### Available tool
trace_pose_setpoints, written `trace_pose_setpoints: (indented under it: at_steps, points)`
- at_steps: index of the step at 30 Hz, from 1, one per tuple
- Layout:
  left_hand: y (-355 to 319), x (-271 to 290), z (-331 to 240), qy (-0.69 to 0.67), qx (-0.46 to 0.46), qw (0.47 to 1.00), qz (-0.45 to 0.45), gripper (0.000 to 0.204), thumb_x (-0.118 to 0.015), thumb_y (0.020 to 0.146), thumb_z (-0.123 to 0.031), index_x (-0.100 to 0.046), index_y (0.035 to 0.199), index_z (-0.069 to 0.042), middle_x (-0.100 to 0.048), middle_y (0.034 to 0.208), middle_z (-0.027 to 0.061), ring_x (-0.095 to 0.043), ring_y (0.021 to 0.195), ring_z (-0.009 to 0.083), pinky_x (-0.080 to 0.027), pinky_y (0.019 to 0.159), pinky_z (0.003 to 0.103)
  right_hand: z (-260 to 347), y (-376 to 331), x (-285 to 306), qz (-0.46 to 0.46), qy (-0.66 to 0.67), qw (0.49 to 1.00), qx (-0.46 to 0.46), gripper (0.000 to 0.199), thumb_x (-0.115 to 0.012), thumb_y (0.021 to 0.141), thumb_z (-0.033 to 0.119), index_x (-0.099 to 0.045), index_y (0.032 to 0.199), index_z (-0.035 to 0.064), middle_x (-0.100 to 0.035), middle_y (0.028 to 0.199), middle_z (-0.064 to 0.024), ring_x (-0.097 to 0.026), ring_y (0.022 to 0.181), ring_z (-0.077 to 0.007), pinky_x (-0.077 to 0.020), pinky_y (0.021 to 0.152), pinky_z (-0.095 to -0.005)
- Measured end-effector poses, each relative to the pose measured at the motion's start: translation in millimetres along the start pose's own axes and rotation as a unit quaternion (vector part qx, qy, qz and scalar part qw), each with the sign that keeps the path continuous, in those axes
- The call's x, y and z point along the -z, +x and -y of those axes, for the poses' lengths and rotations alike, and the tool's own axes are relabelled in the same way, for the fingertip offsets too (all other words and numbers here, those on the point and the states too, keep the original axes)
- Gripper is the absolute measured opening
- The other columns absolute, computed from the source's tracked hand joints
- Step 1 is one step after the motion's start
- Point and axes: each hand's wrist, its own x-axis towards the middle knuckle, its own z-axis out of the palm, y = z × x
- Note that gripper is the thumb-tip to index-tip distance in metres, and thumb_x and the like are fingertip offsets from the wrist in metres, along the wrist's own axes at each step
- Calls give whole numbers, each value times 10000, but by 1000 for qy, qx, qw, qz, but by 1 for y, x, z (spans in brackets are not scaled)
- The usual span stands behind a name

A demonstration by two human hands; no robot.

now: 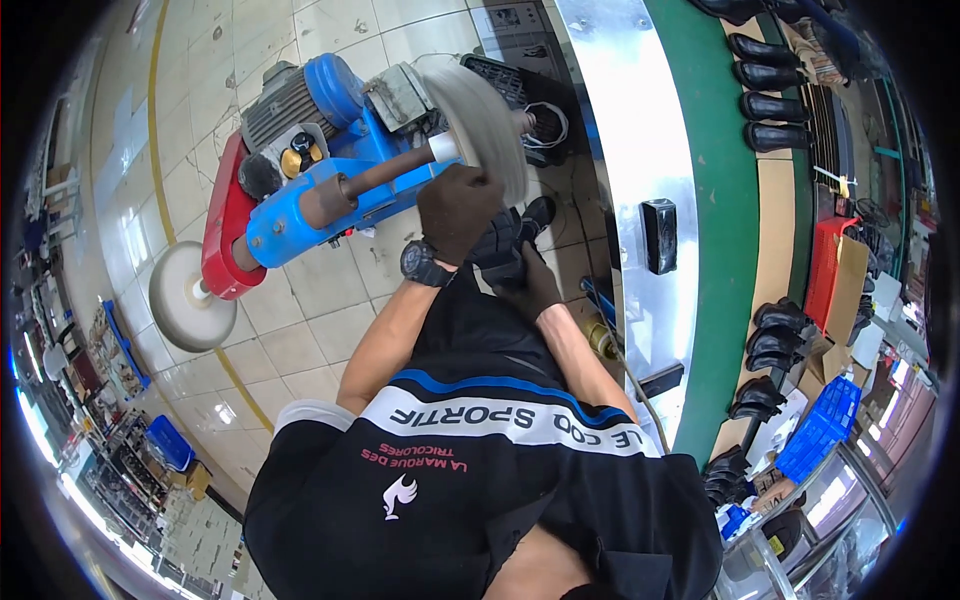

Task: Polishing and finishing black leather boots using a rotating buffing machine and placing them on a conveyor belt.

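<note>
My left hand (460,212), in a dark brown glove with a black watch at the wrist, is closed beside the spinning buffing wheel (490,125). Its fingers face away, and what they hold, if anything, is hidden. Lower and to the right, my right hand (532,285), also gloved, grips a black shoe (500,258) in front of my lap. Part of the shoe is lost against my dark trousers. The wheel's blurred pale rim sits on the shaft of a blue polishing machine (290,218), just beyond my left hand.
A grey motor (285,105), a red belt guard (225,220) and a second round white wheel (190,297) belong to the machine. At right runs a metal ledge with a black block (658,236), beside a green conveyor (705,200). Black shoes (775,107) line its far side.
</note>
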Motion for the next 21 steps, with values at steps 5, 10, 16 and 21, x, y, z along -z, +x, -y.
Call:
trace_pose_setpoints:
  at_steps: [5, 10, 16, 21]
  points:
    - [13, -22, -22, 44, -229, 969, 86, 123, -619, 700, -134, -587, 585, -103, -538, 550, 45, -540, 490, 204, -421, 420, 314, 3, -1, -11, 5, 294, 950, -105, 791, -797, 522, 110, -359, 1172, 3, -529, 1110, -118, -535, 985, -216, -449, 829, -302]
    - [26, -39, -42, 71, -395, 899, 174, 58, -593, 698, -107, -592, 650, -139, -540, 561, -6, -553, 525, 144, -426, 409, 277, 25, 10, -3, -46, 330, 943, 1, 741, -789, 545, 181, -397, 1154, 20, -537, 1085, -119, -536, 972, -237, -431, 855, -319]
    - [-11, -27, -73, -49, -567, 711, 414, 118, -593, 618, -181, -594, 692, -89, -567, 652, 30, -581, 659, 201, -451, 478, 341, 47, 1, 75, 117, 607, 754, -220, 498, -662, 693, 247, -483, 1092, 9, -577, 1015, -116, -564, 919, -231, -440, 856, -328]
    - [-51, 35, -76, -358, -506, 734, 279, 179, -583, 712, -180, -580, 815, -34, -564, 743, 89, -573, 727, 255, -452, 573, 343, 64, -17, 83, 164, 703, 605, -336, 382, -578, 775, 259, -530, 1052, 1, -602, 965, -120, -590, 858, -230, -465, 822, -329]
